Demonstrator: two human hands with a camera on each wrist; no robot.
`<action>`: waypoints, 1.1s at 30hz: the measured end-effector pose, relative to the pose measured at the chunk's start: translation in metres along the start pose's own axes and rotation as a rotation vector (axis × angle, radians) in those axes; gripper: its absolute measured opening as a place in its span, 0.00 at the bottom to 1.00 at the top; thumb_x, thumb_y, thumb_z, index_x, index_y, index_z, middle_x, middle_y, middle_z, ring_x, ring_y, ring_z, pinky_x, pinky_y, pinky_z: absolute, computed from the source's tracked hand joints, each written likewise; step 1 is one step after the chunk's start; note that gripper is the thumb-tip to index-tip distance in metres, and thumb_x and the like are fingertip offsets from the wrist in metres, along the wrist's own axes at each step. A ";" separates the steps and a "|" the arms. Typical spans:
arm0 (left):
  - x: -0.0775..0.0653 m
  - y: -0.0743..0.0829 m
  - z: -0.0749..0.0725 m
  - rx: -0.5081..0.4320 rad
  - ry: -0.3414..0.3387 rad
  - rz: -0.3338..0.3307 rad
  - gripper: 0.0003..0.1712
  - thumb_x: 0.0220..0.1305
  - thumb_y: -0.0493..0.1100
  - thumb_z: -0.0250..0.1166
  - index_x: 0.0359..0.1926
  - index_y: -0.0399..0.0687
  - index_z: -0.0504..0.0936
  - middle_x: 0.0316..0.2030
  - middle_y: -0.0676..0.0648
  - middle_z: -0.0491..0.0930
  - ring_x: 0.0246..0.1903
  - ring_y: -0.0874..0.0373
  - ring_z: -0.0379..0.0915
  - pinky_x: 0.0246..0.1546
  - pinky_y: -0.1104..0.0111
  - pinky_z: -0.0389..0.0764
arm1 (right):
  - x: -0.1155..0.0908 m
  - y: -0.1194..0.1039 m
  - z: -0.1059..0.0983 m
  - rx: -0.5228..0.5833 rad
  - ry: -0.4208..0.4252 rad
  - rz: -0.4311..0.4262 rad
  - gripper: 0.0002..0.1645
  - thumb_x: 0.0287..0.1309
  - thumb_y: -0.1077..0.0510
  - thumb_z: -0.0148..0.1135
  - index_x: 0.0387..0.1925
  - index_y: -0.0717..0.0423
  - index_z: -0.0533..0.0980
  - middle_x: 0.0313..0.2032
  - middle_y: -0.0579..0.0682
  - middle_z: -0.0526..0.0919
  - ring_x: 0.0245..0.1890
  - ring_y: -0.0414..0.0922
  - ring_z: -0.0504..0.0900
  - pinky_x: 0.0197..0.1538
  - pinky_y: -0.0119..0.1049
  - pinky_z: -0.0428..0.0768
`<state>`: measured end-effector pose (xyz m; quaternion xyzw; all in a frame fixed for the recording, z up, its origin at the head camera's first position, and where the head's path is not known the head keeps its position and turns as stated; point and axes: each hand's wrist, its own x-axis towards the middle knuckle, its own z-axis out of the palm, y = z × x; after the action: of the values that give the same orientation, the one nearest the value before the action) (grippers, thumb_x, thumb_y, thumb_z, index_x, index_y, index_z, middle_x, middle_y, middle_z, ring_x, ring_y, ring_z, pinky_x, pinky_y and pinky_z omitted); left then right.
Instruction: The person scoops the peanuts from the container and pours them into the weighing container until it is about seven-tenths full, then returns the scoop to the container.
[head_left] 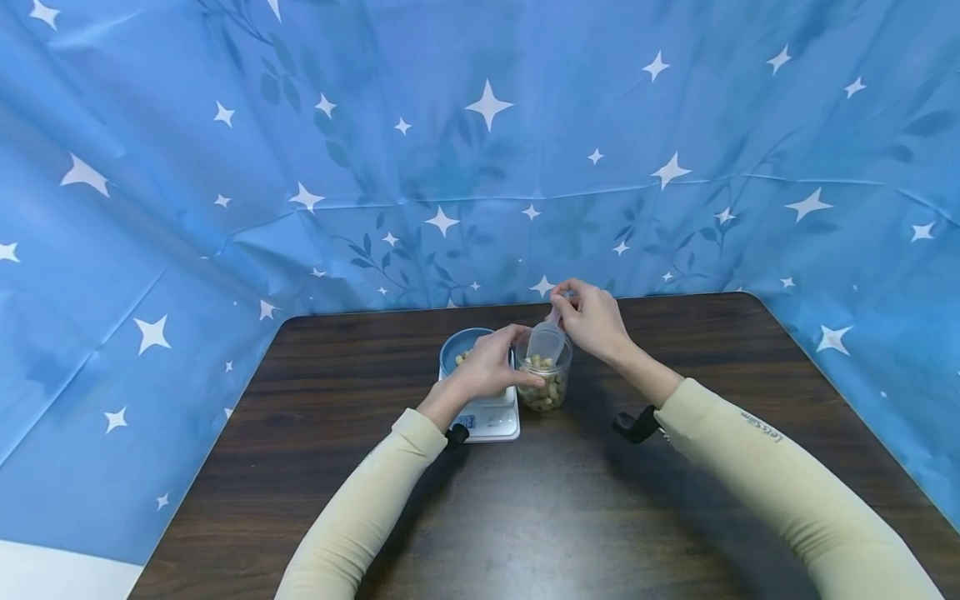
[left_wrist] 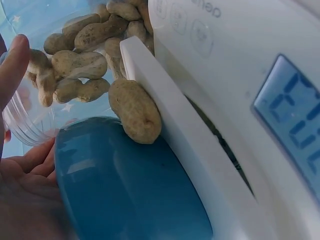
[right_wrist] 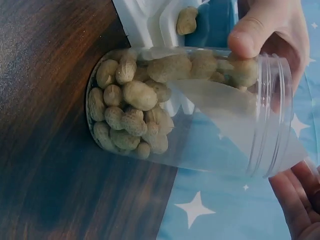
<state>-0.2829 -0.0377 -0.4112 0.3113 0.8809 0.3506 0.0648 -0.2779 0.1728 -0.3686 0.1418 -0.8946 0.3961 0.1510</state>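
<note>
A clear plastic jar [head_left: 551,398] partly filled with peanuts [right_wrist: 132,112] stands upright on the table. My left hand [head_left: 491,364] grips it near the threaded rim, thumb on the near side and fingers behind. In my right hand [head_left: 594,323] the handle of a translucent scoop [head_left: 546,342] is pinched, its bowl tipped down inside the jar among the upper peanuts. Left of the jar a white kitchen scale [head_left: 497,428] carries a blue bowl [left_wrist: 125,185] with peanuts in it, partly hidden by my left hand. One loose peanut [left_wrist: 135,112] lies on the scale platform beside the bowl.
The dark wooden table [head_left: 570,517] reaches back to a blue curtain [head_left: 480,167] with white stars. The scale's lit display [left_wrist: 295,110] faces my side, under the left wrist. The jar stands close to the scale's right side.
</note>
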 end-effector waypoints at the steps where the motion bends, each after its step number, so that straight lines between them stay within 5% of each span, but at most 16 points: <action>1: 0.000 0.000 0.000 0.001 -0.001 -0.002 0.48 0.56 0.56 0.80 0.72 0.46 0.69 0.61 0.46 0.77 0.59 0.52 0.74 0.56 0.56 0.76 | 0.000 0.001 -0.001 0.008 -0.001 0.014 0.15 0.79 0.56 0.53 0.51 0.63 0.79 0.22 0.51 0.84 0.14 0.44 0.73 0.18 0.37 0.66; 14: 0.001 0.001 0.000 0.004 -0.011 -0.026 0.49 0.56 0.56 0.80 0.72 0.44 0.68 0.63 0.45 0.76 0.62 0.51 0.72 0.59 0.55 0.75 | 0.003 0.000 -0.006 0.059 -0.004 0.078 0.15 0.78 0.56 0.54 0.52 0.63 0.79 0.24 0.53 0.86 0.22 0.49 0.84 0.25 0.37 0.80; 22: 0.001 0.000 -0.001 0.020 -0.007 -0.028 0.50 0.55 0.58 0.80 0.73 0.46 0.68 0.62 0.46 0.76 0.60 0.52 0.74 0.57 0.56 0.77 | 0.000 -0.001 0.000 -0.015 -0.027 -0.012 0.15 0.79 0.55 0.54 0.52 0.62 0.80 0.17 0.48 0.80 0.11 0.44 0.69 0.17 0.37 0.62; 26: 0.001 0.000 -0.001 0.026 -0.001 -0.023 0.49 0.56 0.58 0.80 0.72 0.46 0.69 0.61 0.47 0.77 0.59 0.53 0.74 0.56 0.56 0.77 | -0.003 -0.004 0.005 -0.052 -0.010 -0.074 0.13 0.78 0.57 0.55 0.48 0.62 0.81 0.12 0.45 0.74 0.08 0.41 0.59 0.16 0.35 0.58; 33: 0.001 0.001 -0.002 0.025 -0.010 -0.015 0.49 0.56 0.58 0.79 0.72 0.45 0.69 0.61 0.46 0.76 0.59 0.52 0.74 0.56 0.56 0.77 | -0.003 -0.005 0.010 -0.098 0.018 -0.113 0.10 0.76 0.60 0.57 0.44 0.61 0.81 0.15 0.43 0.78 0.07 0.39 0.57 0.15 0.36 0.58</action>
<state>-0.2836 -0.0374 -0.4086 0.3072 0.8872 0.3374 0.0680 -0.2748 0.1629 -0.3732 0.1812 -0.9020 0.3439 0.1878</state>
